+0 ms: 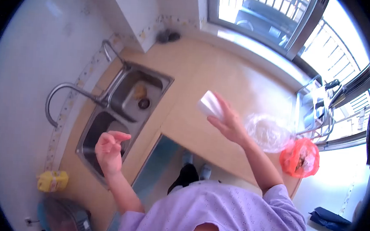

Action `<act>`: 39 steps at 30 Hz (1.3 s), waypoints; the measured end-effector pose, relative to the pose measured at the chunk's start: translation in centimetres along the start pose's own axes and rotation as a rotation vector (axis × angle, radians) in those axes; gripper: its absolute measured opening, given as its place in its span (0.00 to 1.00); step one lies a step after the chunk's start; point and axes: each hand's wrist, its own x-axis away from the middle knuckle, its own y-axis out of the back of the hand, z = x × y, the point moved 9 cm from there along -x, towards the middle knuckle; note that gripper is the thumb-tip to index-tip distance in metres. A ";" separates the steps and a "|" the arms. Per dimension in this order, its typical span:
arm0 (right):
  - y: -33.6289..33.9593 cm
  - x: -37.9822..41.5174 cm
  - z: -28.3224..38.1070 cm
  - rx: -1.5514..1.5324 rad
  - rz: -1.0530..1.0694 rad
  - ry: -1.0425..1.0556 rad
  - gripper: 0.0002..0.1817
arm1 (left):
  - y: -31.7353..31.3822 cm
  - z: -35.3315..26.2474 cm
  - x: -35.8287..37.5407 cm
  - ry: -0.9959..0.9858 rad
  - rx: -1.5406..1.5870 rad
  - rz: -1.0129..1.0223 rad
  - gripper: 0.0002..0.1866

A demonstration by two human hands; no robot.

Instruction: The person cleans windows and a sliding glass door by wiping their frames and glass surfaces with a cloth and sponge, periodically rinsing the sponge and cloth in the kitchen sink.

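A folded white cloth or paper [211, 105] is in my right hand [231, 122], held between thumb and fingers over the wooden counter [195, 82]. My left hand [110, 151] is raised near the front edge of the double steel sink [168, 81]. Its fingers are partly curled, the index finger points to the right, and nothing shows in it. Inside the far basin lies something yellowish [140, 91] beside the drain [143, 103].
Two curved faucets [74, 86] stand behind the sink. Right of my right hand are a clear plastic bag [266, 131], a red bag [299, 158] and a metal rack [317, 106]. A yellow container [54, 181] and a plastic basket [66, 218] sit at the lower left.
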 end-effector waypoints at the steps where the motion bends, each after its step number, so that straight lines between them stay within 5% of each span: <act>1: 3.0 -1.9 2.0 0.083 -0.055 0.049 0.36 | -0.5 0.5 -1.7 0.013 -0.062 0.021 0.11; 7: 23.4 -11.8 20.6 0.871 -0.571 0.497 0.36 | -6.5 -0.1 -18.9 -0.144 -0.277 0.277 0.13; 10: 33.8 -15.6 32.9 1.352 -0.844 1.002 0.27 | -12.0 -3.8 -30.3 -0.188 -0.493 0.486 0.19; 14: 42.7 -17.7 54.9 2.155 -1.089 0.643 0.82 | -17.8 -7.3 -46.9 -0.367 -1.158 0.568 0.42; 17: 44.4 -18.0 61.2 2.070 -1.079 0.476 0.70 | -23.4 -11.3 -56.4 -0.609 -1.417 0.532 0.49; 22: 43.9 -22.5 59.3 1.760 -1.011 0.276 0.50 | -28.0 -17.4 -63.7 -0.637 -1.327 0.214 0.51; 29: 44.6 -34.1 55.0 1.397 -0.960 0.200 0.23 | -31.9 -10.7 -67.6 -0.844 -1.239 0.046 0.57; 31: 43.8 -38.2 51.1 1.763 -1.186 0.518 0.26 | -31.6 -8.9 -68.6 -0.880 -1.197 -0.040 0.59; 33: 44.4 -40.4 47.6 1.466 -1.077 0.478 0.27 | -31.6 -7.5 -69.0 -0.959 -1.183 -0.053 0.60; 39: 48.5 -47.0 37.0 1.566 -1.162 0.517 0.25 | -31.4 -6.3 -68.7 -1.247 -0.964 -0.133 0.59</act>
